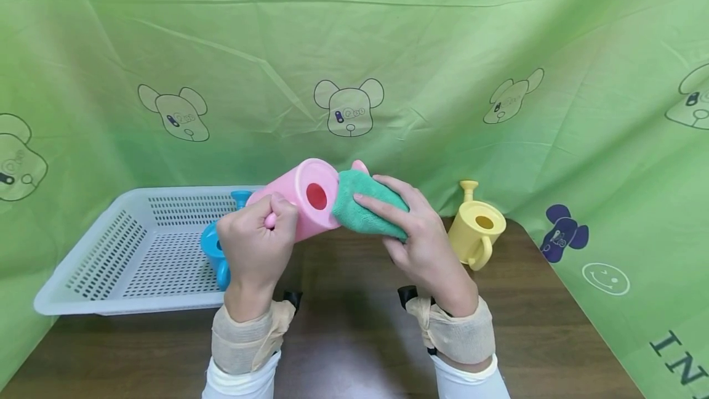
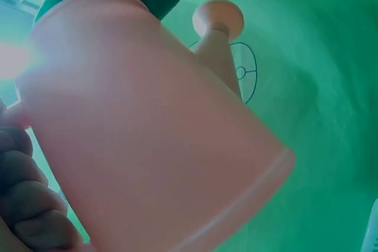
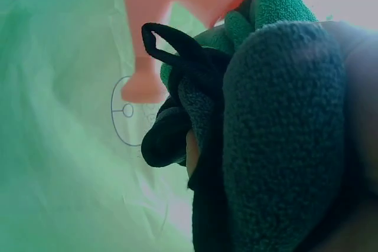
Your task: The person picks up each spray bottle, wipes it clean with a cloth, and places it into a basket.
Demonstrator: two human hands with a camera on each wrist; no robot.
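Note:
My left hand (image 1: 257,233) grips the handle of a pink watering can (image 1: 310,171), holding it tilted above the table with its top opening facing me. In the left wrist view curled fingers (image 2: 35,199) wrap the handle beside the can's body (image 2: 147,134), and the spout (image 2: 218,33) points up behind. A green towel (image 1: 365,205) lies against the can's rim, held by my right hand (image 1: 421,233). Bunched folds of the towel (image 3: 283,134) fill the right wrist view, with a dark loop (image 3: 168,42) sticking out. The towel hides part of the can's spout in the head view.
On the left stands a white perforated basket (image 1: 111,245) with a blue watering can (image 1: 213,245) in it, partly behind my left hand. A yellow watering can (image 1: 471,233) stands at the table's right rear. Green printed cloth (image 1: 443,79) hangs behind the brown table (image 1: 343,325).

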